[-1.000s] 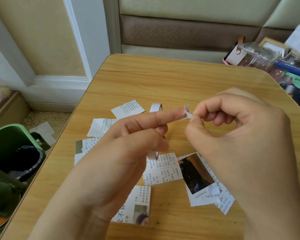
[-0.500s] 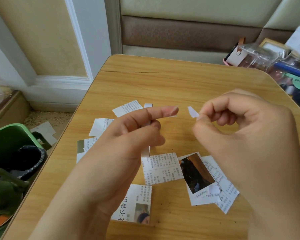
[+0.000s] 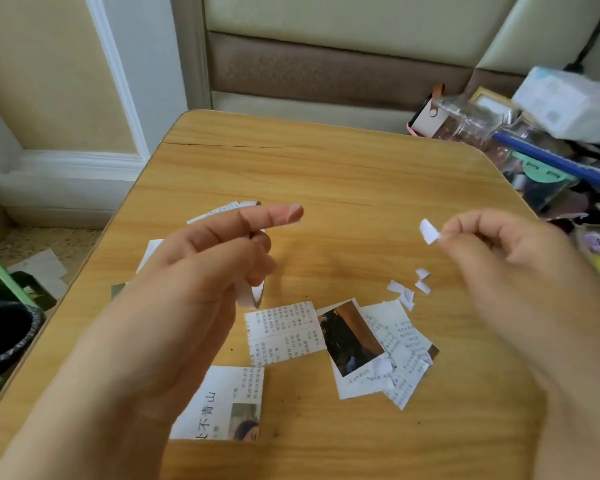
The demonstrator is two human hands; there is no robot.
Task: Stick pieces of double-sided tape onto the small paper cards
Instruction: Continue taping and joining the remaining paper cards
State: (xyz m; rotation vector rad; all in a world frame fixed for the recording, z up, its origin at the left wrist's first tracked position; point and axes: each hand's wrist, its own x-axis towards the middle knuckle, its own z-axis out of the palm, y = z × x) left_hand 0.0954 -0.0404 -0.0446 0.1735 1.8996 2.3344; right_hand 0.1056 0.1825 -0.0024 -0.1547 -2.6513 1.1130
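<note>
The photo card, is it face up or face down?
Face up. The photo card lies flat on the table with its dark picture showing.

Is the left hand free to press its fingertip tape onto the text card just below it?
Probably yes. The left hand holds the tape roll, but its index finger is extended with the tape piece, and nothing covers the text card.

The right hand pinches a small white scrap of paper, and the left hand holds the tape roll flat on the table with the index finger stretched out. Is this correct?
Not quite. The head view shows the left hand holding the tape roll above the table, not on it. The right hand does pinch the white scrap, and the left index finger is stretched out.
</note>
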